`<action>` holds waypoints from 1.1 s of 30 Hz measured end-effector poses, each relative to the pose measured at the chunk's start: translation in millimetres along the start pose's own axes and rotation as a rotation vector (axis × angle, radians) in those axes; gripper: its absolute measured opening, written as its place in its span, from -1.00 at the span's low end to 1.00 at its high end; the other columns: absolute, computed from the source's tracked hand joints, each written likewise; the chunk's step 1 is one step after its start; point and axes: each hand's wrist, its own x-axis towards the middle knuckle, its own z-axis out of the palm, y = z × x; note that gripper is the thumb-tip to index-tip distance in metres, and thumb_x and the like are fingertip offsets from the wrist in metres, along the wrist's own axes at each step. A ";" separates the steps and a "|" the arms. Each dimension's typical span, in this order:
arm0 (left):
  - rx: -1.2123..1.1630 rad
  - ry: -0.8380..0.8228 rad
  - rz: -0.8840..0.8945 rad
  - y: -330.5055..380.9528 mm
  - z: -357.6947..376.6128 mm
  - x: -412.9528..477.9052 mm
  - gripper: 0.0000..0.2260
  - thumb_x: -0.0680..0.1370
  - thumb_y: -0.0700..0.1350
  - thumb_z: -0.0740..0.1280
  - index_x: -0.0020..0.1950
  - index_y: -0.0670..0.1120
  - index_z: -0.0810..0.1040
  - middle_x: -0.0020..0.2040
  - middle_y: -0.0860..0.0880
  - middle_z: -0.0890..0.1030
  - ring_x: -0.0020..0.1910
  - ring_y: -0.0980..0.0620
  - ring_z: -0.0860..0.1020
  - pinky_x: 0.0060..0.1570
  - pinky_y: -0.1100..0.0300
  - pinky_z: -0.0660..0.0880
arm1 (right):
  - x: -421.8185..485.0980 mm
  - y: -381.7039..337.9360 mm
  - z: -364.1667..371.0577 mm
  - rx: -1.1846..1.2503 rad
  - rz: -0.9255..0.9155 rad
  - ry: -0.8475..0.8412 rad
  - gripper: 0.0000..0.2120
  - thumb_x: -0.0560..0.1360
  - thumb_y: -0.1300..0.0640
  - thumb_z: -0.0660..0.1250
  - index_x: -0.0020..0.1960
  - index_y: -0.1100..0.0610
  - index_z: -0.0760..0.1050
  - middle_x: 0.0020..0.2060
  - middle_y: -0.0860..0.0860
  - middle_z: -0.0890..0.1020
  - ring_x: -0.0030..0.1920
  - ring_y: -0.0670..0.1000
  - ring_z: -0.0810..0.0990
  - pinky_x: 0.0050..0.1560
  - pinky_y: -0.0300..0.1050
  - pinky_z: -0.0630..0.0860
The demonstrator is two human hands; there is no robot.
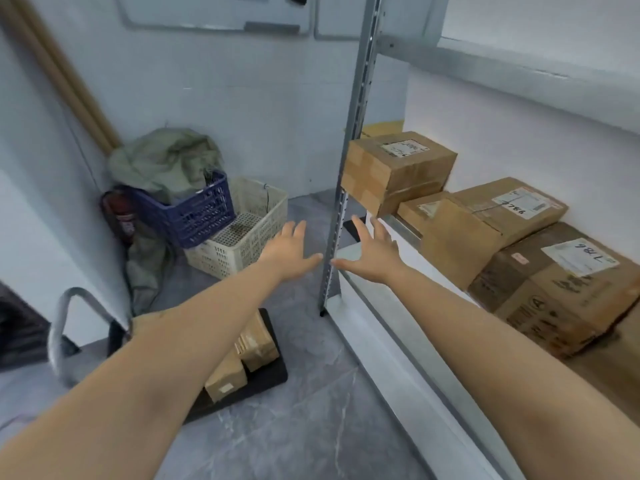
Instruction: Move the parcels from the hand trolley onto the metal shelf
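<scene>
The metal shelf [391, 327] runs along the right, its grey upright post [349, 147] in the middle of the view. Several brown cardboard parcels with white labels rest on it: one at the far end [398, 169], one in the middle [485, 223], a larger one nearest me [561, 289]. At lower left stands the hand trolley [266, 372] with a black deck and a grey handle [65, 327]; two brown parcels [254, 344] lie on it, partly hidden by my left forearm. My left hand [289, 251] and right hand [372, 252] are both stretched forward, fingers spread, holding nothing, on either side of the post.
In the far left corner sit a blue crate [194, 213] with a green sack [166, 161] on it, and a cream plastic basket [242, 230]. A red fire extinguisher [119, 216] leans by the wall. Grey tiled floor [304, 410] lies between trolley and shelf.
</scene>
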 end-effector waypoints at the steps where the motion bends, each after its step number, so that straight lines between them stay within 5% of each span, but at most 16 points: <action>1: 0.004 -0.038 -0.033 -19.8 -0.1 -1.3 -0.23 0.55 0.17 0.22 0.55 -0.14 -0.13 0.54 -0.20 0.03 0.49 -0.18 0.15 0.41 -0.07 0.25 | 7.6 -12.7 11.4 -0.016 -0.028 -0.025 -0.03 0.36 -0.35 0.30 0.53 -0.07 -0.19 0.53 0.12 -0.16 0.52 0.18 -0.14 0.45 0.28 -0.01; 13: 0.004 -0.155 -0.341 -219.4 8.9 -47.6 -0.19 0.54 0.20 0.22 0.54 -0.11 -0.20 0.53 -0.18 0.08 0.46 -0.19 0.22 0.38 -0.08 0.27 | 79.5 -135.5 151.5 -0.094 -0.173 -0.319 -0.04 0.40 -0.34 0.26 0.52 -0.04 -0.24 0.52 0.15 -0.16 0.52 0.21 -0.11 0.47 0.23 -0.02; 33: -0.251 -0.143 -0.926 -400.0 149.8 -86.8 -0.19 0.50 0.25 0.23 0.54 -0.04 -0.14 0.55 -0.12 0.00 0.48 -0.16 0.18 0.41 -0.04 0.27 | 182.7 -203.9 375.1 -0.109 -0.404 -0.687 -0.09 0.40 -0.27 0.31 0.52 -0.08 -0.18 0.52 0.11 -0.13 0.51 0.20 -0.02 0.44 0.17 0.14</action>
